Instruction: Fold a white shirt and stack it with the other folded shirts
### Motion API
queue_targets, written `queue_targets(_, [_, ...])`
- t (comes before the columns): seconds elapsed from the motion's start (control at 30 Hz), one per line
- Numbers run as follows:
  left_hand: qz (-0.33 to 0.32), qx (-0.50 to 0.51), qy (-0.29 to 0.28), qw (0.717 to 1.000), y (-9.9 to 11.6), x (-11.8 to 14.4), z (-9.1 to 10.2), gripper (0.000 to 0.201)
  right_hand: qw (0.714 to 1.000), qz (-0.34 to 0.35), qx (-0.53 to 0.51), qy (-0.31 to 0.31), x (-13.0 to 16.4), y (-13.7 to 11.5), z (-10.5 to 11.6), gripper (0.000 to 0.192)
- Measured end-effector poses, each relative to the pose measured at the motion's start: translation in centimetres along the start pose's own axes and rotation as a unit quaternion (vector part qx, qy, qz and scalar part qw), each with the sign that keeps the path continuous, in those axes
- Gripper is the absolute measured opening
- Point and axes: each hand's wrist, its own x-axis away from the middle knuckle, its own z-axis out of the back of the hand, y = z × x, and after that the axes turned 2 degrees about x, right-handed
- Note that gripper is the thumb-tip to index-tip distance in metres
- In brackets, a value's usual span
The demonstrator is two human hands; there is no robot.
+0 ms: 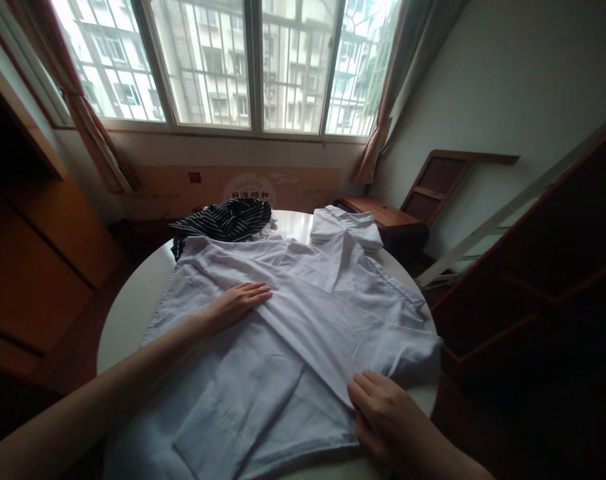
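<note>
A large white shirt (303, 313) lies spread over a round white table (120, 320), one strip of it running diagonally across the middle. My left hand (240, 303) rests flat on that strip near its upper end, fingers stretched out and together. Toward the lower right, my right hand (377, 407) is closed on the edge of the shirt, with fingers curled round the cloth. Part of the shirt falls toward me past the near edge of the table.
Behind the shirt are a dark striped garment (227, 220) at the back left and a folded white garment (345, 227) at the back right. A wooden chair (435, 180) stands beyond the table, below a barred window (253, 67). Wooden cabinets (47, 267) line the left.
</note>
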Motion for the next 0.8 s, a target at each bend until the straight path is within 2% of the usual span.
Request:
queue_targets(0.27, [0.13,-0.002,0.008,0.991,-5.9,2.5,2.4,0.044,0.999,-0.018,-0.023,-0.025,0.0,0.3,-0.3,0.022])
queue_targets(0.47, [0.203,-0.029,0.041,0.978,-9.5,3.9,3.8,0.045,1.0,-0.009,-0.017,-0.02,0.1,0.3,-0.5,0.022])
queue_targets(0.63, [0.273,-0.023,-0.005,0.962,-10.2,3.6,3.6,0.057,0.999,-0.012,-0.026,-0.019,0.2,0.2,-0.5,0.02])
queue_targets(0.73, [0.295,-0.027,-0.032,0.955,-9.9,2.6,3.9,0.062,0.998,-0.014,-0.05,-0.037,0.1,0.1,0.9,0.008])
queue_targets(0.8, [0.286,-0.043,-0.028,0.957,-9.2,1.5,4.1,0.058,0.995,-0.011,-0.088,-0.043,-0.2,0.6,2.5,0.009])
